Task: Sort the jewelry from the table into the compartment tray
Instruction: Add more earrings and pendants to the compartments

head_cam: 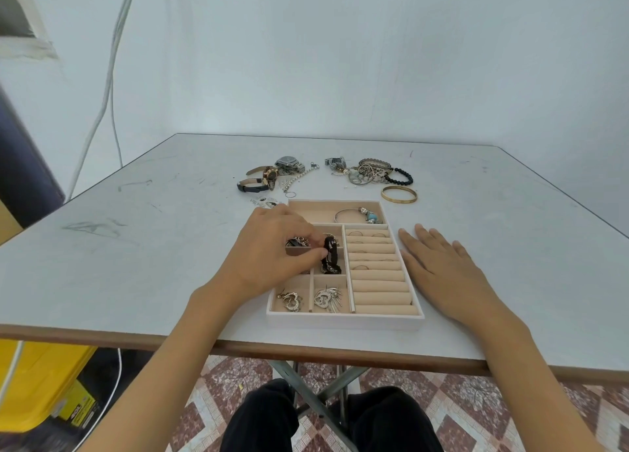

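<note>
Over the beige compartment tray (343, 318), left hand (269, 247) fingers pinch a black fabric band (331, 255) — long axis running near-to-far — in a middle compartment; right hand (442, 264) lies flat, open, on the grey worktop (136, 247).

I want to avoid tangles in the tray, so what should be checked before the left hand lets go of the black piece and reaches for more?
1. Black piece over a middle small compartment, pinched by left hand: ok.
2. Fully seated in that compartment: cannot tell, it stands partly upright.
3. Right hand flat on table beside tray, not blocking: ok.
4. Long back compartment holds only the silver bangle: ok.
5. Table sorted: not ok; gold bangle and watches remain.
</note>
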The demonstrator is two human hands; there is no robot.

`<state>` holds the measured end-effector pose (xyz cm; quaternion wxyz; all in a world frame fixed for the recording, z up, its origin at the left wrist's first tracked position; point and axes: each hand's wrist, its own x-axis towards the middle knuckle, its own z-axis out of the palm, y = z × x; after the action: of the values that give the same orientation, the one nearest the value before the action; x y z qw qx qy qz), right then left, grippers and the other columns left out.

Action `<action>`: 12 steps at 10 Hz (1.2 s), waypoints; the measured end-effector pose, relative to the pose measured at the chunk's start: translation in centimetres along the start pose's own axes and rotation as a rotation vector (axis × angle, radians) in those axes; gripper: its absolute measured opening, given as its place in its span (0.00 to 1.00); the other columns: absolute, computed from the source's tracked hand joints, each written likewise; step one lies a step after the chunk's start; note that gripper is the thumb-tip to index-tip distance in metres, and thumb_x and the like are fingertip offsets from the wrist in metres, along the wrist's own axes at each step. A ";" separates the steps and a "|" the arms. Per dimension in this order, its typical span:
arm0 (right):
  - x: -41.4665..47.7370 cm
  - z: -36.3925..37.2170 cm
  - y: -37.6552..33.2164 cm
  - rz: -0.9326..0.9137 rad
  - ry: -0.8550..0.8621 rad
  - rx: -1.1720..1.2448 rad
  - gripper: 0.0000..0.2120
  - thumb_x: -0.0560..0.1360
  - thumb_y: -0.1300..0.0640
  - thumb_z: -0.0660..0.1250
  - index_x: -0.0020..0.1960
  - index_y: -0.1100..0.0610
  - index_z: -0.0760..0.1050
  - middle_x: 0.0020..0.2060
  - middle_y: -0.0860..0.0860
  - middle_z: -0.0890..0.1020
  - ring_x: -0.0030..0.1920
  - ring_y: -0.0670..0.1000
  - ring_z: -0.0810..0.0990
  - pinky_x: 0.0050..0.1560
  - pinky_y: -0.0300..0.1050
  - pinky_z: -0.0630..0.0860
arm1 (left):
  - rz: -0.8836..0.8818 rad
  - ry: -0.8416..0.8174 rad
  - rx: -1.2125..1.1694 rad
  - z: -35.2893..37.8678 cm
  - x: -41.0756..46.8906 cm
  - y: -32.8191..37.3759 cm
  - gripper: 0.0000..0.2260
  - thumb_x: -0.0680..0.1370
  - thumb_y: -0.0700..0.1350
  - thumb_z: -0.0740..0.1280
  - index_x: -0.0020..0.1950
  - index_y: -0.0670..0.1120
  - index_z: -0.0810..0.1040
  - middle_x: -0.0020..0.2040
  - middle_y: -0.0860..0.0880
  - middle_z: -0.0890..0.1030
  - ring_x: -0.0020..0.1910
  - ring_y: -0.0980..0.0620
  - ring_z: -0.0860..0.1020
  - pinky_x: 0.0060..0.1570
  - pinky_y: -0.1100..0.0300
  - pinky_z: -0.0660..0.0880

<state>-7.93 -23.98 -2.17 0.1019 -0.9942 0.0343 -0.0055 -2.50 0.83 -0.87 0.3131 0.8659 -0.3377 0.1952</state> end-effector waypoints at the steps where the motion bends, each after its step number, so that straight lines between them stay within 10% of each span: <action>1: 0.0 0.0 0.0 -0.001 0.004 0.000 0.25 0.82 0.45 0.42 0.78 0.47 0.46 0.78 0.48 0.47 0.77 0.48 0.44 0.76 0.51 0.43 | 0.056 -0.039 0.115 0.0 0.2 -0.1 0.12 0.70 0.60 0.63 0.41 0.55 0.83 0.42 0.60 0.80 0.47 0.59 0.71 0.51 0.55 0.64; 8: 0.0 0.0 0.1 0.002 0.001 0.018 0.25 0.82 0.44 0.41 0.78 0.46 0.47 0.78 0.47 0.47 0.77 0.48 0.44 0.76 0.50 0.42 | 0.085 -0.094 0.080 -0.1 0.9 0.1 0.08 0.75 0.59 0.62 0.50 0.60 0.76 0.46 0.65 0.78 0.50 0.63 0.72 0.55 0.57 0.63; 12: 0.0 0.1 0.1 -0.001 0.004 0.018 0.25 0.82 0.45 0.42 0.78 0.46 0.47 0.78 0.47 0.47 0.77 0.48 0.44 0.76 0.50 0.41 | 0.117 -0.144 0.132 0.1 0.8 0.2 0.21 0.75 0.66 0.55 0.45 0.57 0.84 0.45 0.61 0.78 0.51 0.61 0.70 0.54 0.56 0.61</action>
<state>-7.93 -24.11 -2.29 0.1106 -0.9933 0.0339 -0.0081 -2.03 0.30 -0.46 0.2185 0.8753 -0.3956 0.1722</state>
